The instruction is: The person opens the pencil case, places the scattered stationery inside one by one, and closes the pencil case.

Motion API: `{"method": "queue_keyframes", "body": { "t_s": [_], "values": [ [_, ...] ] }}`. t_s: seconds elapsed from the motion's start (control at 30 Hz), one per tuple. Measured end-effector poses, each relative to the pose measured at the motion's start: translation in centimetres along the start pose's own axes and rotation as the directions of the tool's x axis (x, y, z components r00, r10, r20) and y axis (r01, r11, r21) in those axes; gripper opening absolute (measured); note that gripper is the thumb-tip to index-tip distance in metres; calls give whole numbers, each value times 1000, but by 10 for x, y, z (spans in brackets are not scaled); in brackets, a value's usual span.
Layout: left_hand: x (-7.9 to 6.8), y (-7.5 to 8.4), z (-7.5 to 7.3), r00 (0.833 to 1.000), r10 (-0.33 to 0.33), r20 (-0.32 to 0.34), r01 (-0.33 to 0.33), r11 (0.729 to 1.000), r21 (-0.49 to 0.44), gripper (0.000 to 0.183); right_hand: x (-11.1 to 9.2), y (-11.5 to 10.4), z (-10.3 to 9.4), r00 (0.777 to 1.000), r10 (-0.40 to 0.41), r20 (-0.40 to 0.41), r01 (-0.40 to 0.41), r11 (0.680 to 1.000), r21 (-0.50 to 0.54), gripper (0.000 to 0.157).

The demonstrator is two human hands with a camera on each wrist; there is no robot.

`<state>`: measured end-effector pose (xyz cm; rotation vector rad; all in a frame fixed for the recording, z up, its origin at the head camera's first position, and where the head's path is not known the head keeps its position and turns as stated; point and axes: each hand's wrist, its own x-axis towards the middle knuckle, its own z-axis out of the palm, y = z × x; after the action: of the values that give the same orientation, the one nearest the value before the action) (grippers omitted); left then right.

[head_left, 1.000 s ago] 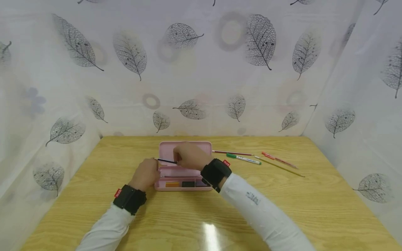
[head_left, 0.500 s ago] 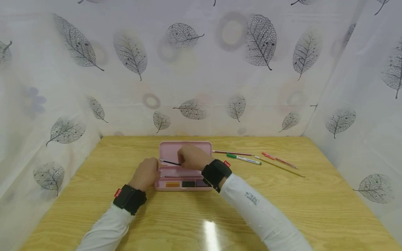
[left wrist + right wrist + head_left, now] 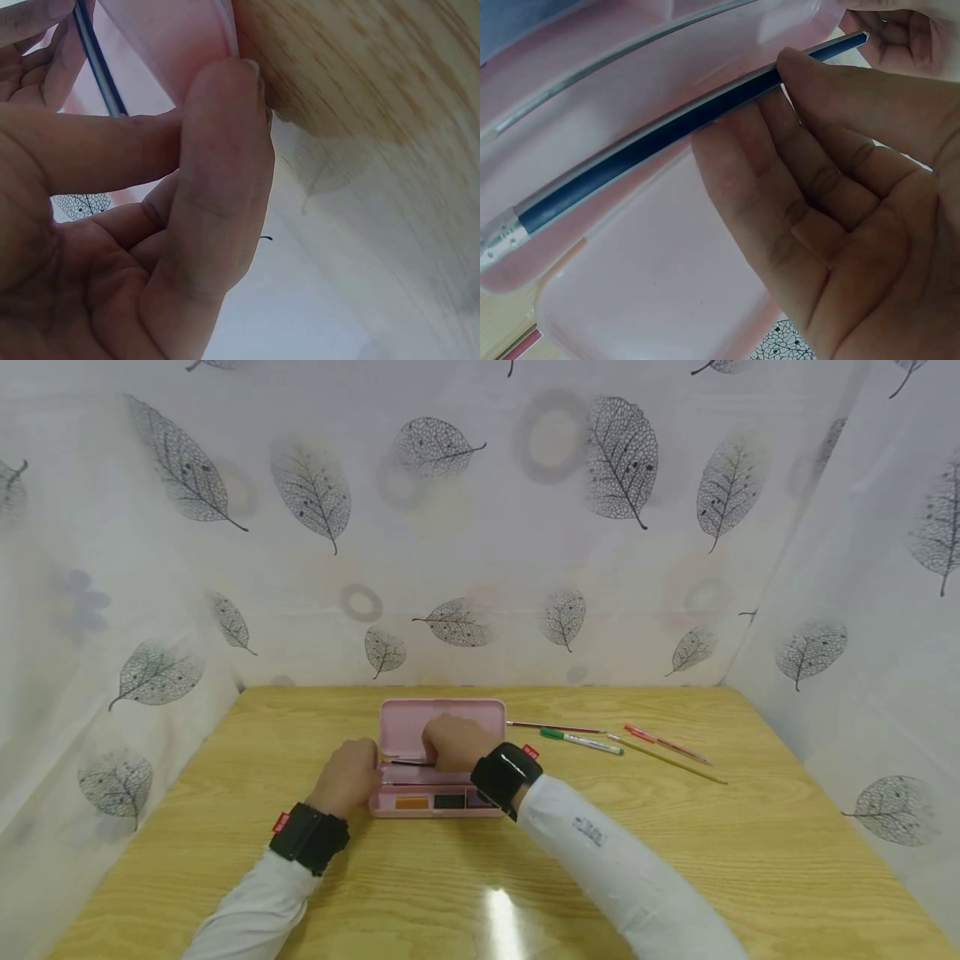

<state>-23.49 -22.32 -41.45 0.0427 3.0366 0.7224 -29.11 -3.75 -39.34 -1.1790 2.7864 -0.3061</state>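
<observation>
A pink pencil case (image 3: 397,718) lies open on the table, its lid tipped back. My left hand (image 3: 345,778) pinches the case's left end between thumb and fingers; in the left wrist view the pink wall (image 3: 180,52) meets the fingertips. My right hand (image 3: 459,743) pinches a dark blue pencil (image 3: 645,146) with silver stripes and a metal ferrule, holding it lengthwise over the rear compartment. Another thin pencil (image 3: 607,67) lies inside the case. In the front compartments are an orange block (image 3: 411,802), a dark block (image 3: 450,802) and a purplish piece, partly behind my right wrist.
Right of the case lie a dark red pencil (image 3: 555,727), a green-capped marker (image 3: 581,741), a yellowish pencil (image 3: 667,757) and an orange-red pen (image 3: 667,743). A leaf-patterned curtain (image 3: 480,552) surrounds the back and sides of the wooden table (image 3: 420,885).
My right hand has shifted slightly right and lowered the blue pencil from in front of the lid toward the rear compartment. My left hand stays at the case's left end.
</observation>
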Motion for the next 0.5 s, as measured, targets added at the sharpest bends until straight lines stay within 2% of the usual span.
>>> {"method": "queue_keyframes", "body": {
  "t_s": [0.17,0.5],
  "values": [
    [0,-1,1,1000,15,-8,-15,1000,8,4,1,-2,1,1000,19,12,-19,999,-37,8],
    [-1,0,0,1000,-1,6,1,1000,-3,5,-7,-15,-6,999,35,30,-34,998,-60,9]
  ]
}}
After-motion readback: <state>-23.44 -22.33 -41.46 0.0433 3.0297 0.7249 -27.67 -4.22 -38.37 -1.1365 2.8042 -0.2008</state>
